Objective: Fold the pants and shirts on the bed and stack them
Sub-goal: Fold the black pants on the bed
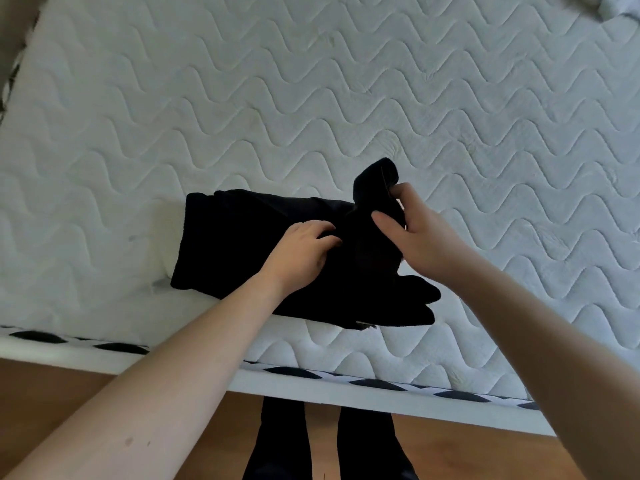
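One black garment (263,251) lies on the bed (277,98), close to the near edge and a little left of the middle; it is partly folded into a rough rectangle, with its left end flat on the mattress and its right end bunched and lifted (whether it is pants or a shirt I cannot tell, the cloth is too dark to read). My left hand (301,252) rests on the middle of the garment with its fingers curled into the fabric, so the grip there is closed on a fold of cloth; my right hand (412,230) is just beside it, to the right, thumb on the near side and fingers behind, pinching a raised flap of the same garment; that flap stands up above the hand, apart from the mattress. Two hands, then, both holding the one garment, and nearly touching each other across it. A loose, lobed corner of the cloth spreads out below my right wrist toward the bed's edge.

The mattress is white, quilted in wavy lines; along its near side runs one white border with black diamond marks (377,384). A pale crumpled cloth (616,5) shows at the far right corner of the bed, mostly cut off by the frame. Beneath the bed's edge is a wooden floor (467,452), and my two legs (363,445) in dark clothing stand on it.
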### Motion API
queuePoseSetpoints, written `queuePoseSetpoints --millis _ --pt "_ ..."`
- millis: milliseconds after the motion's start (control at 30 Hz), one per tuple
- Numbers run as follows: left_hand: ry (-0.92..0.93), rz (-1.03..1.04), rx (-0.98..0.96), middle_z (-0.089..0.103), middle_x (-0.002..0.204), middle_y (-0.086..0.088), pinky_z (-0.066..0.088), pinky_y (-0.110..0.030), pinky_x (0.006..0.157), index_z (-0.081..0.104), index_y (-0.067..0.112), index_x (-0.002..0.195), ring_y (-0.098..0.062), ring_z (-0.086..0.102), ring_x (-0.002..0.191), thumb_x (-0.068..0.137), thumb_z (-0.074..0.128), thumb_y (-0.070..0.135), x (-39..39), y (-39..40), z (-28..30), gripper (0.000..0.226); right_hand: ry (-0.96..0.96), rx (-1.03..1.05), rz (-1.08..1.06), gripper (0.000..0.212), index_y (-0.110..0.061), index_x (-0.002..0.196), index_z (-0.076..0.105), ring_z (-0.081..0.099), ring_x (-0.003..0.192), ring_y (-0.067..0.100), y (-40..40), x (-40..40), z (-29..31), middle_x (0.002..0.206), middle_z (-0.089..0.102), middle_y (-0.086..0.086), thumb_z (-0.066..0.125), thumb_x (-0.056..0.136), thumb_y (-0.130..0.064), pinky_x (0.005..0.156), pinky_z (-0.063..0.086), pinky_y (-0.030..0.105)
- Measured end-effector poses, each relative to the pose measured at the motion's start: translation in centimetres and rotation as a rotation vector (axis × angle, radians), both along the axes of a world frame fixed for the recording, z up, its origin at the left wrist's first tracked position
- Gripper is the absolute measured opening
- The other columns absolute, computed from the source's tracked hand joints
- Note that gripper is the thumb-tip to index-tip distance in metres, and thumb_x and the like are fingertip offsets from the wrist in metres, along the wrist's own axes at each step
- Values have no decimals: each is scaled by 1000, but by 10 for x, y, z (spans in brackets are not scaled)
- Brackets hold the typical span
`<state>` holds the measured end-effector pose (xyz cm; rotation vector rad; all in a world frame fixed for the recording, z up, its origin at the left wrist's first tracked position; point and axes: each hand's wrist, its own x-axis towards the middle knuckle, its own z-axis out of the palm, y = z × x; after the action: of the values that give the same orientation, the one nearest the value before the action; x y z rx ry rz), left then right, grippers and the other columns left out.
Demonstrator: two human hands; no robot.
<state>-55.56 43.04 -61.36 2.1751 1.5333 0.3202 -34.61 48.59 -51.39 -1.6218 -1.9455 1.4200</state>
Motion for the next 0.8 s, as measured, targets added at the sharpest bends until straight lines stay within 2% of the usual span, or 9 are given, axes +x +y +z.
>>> queuePoseSetpoints --millis 67,200,233,333,467,567,667,733,800 --pt "-123 164 13 67 116 -6 46 -36 99 73 12 107 -24 61 111 87 55 -1 -23 -1 9 30 -29 43 40 17 -36 111 44 61 72 1 1 -26 -1 79 62 -10 53 96 -38 55 45 14" --pt "-434 610 -249 70 95 19 44 -7 87 72 30 97 5 62 95 91 45 6 -72 -9 26 36 -69 60 141 22 -33 114 48 64 56 8 1 -75 -5 88 62 -14 56 94 -40 47 47 13" --pt "-508 666 -296 70 92 19 44 -7 84 71 30 95 5 64 92 92 43 6 -84 -11 29 37 -68 59 163 23 -34 114 49 64 56 5 0 -88 -7 89 61 -16 57 94 -40 46 47 14" --pt "-703 807 -411 72 93 5 51 -23 85 71 23 95 -11 69 89 94 37 2 -113 -18 36 39 -69 83 197 27 -27 115 53 63 66 4 -2 -131 -16 89 61 -15 61 91 -36 56 49 18" --pt "-925 1064 -532 72 97 -12 54 -33 79 66 12 100 -22 69 86 97 30 2 -145 -30 40 38 -72 68 144 25 -18 111 56 63 75 17 -8 -188 -32 84 58 -13 62 87 -26 67 57 39" --pt "-983 1127 -647 73 102 -13 58 -33 74 65 13 106 -22 71 83 101 28 13 -162 -41 41 37 -101 57 103 24 -19 108 52 63 77 20 -13 -221 -47 88 59 -9 59 86 -27 67 54 38" --pt "-973 1134 -778 74 100 -8 57 -31 68 65 20 106 -19 71 84 103 29 32 -172 -46 38 38 -84 22 124 24 -16 113 55 66 84 22 -17 -243 -63 100 63 -3 57 92 -29 78 55 42" --pt "-918 1121 -842 72 100 -4 54 -32 70 65 25 106 -19 69 90 103 28 49 -175 -51 32 44 -42 -65 193 27 -18 120 58 67 86 17 -20 -247 -70 108 65 -5 52 97 -32 84 55 43" --pt "-787 1066 -838 70 102 -2 56 -33 71 63 27 110 -19 68 91 98 33 61 -175 -56 24 47 29 -132 181 28 -25 123 59 68 85 9 -22 -240 -76 106 66 -12 49 99 -34 84 57 41"
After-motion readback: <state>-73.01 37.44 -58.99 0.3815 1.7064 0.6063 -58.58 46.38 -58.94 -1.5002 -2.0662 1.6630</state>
